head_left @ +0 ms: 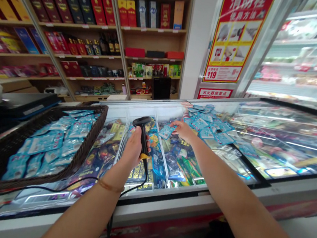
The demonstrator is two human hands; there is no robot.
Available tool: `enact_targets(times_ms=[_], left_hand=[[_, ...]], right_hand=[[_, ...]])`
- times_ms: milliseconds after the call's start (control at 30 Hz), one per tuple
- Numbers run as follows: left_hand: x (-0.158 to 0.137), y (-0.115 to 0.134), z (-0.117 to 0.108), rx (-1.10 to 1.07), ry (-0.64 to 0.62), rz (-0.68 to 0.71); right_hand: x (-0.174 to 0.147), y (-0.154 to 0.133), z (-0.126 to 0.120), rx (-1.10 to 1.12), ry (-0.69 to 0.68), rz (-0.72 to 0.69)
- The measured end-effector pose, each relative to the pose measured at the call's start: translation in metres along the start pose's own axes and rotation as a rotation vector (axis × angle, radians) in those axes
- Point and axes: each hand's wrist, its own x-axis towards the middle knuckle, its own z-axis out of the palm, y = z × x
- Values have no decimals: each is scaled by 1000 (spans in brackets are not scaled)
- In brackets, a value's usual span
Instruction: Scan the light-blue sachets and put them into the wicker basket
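Observation:
My left hand (134, 147) is wrapped round the handle of a black barcode scanner (144, 132), whose cable hangs down toward the freezer's front edge. To its right, my right hand (185, 131) pinches a small light-blue packet (166, 131) by its edge, above the open section of the chest freezer. Just beyond that hand, a loose pile of similar blue packets (204, 120) lies on the freezer's glass lid. More blue packets (55, 141) fill a dark brown wicker basket (101, 118) at the left.
Below my hands, the chest freezer (189, 201) holds bagged ice creams between white wire dividers (163, 159). A black cable (74, 182) runs across its left side. Shelves of boxed bottles (99, 11) stand behind, with a lit display fridge (305, 63) at the right.

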Motion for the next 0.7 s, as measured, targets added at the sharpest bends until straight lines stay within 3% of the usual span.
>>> enact_targets(times_ms=[133, 333, 467, 700], left_hand=[[-1, -5, 0, -8, -39, -16], [-11, 0, 3, 34, -213, -113], [-13, 1, 3, 46, -230, -100], [-13, -2, 4, 48, -227, -105]], right_hand=[[-1, -1, 0, 143, 39, 27], [-1, 9, 7, 50, 137, -123], [3, 6, 9, 140, 228, -132], [9, 6, 6, 249, 206, -73]])
